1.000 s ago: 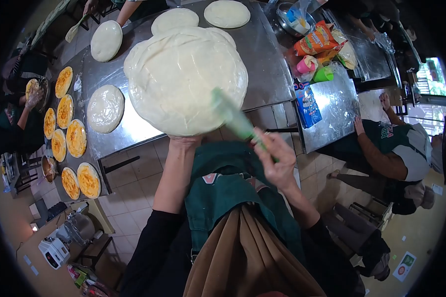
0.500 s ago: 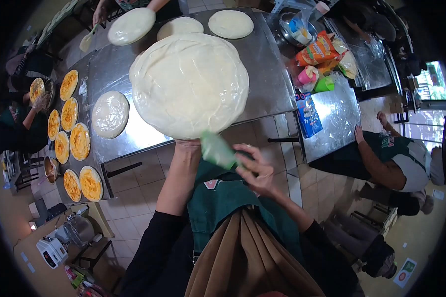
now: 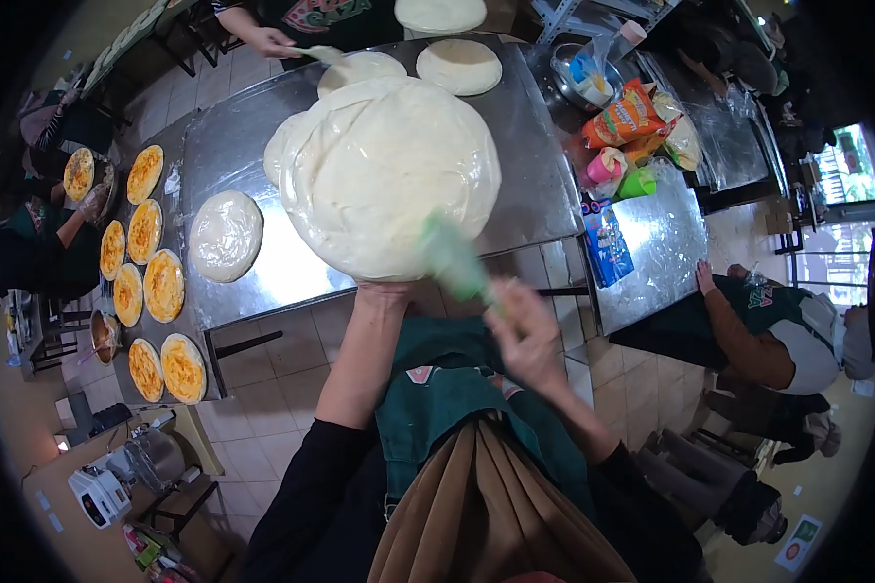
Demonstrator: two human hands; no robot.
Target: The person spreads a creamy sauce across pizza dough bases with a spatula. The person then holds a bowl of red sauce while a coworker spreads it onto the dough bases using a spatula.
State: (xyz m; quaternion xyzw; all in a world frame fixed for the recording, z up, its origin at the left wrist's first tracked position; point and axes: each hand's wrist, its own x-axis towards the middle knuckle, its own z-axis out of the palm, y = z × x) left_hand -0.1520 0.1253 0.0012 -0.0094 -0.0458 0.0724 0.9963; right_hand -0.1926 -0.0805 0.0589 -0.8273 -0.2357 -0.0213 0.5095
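Held up over the table's near edge is a large round of dough (image 3: 384, 165) with a glossy white coating. My left hand (image 3: 387, 291) supports it from below; its fingers are hidden under the dough. In my right hand (image 3: 525, 325) is a green spatula (image 3: 452, 257), blurred by motion, its blade over the lower right of the coated surface. A smaller pale round (image 3: 274, 151) shows partly behind the left side of the big one. Another glossy white round (image 3: 226, 236) lies on the metal table to the left.
Several orange-topped rounds (image 3: 164, 286) cover the left end of the metal table (image 3: 233, 126). Across it a co-worker's hand (image 3: 270, 41) holds a pale spatula (image 3: 318, 53). An orange bag (image 3: 620, 121), cups and a blue packet (image 3: 608, 248) sit on the right table. Another person (image 3: 768, 330) stands there.
My right hand has brought the green spatula from the dough's lower rim onto its surface. The held dough appears slightly farther right. The co-worker's hand and spatula across the table have moved right.
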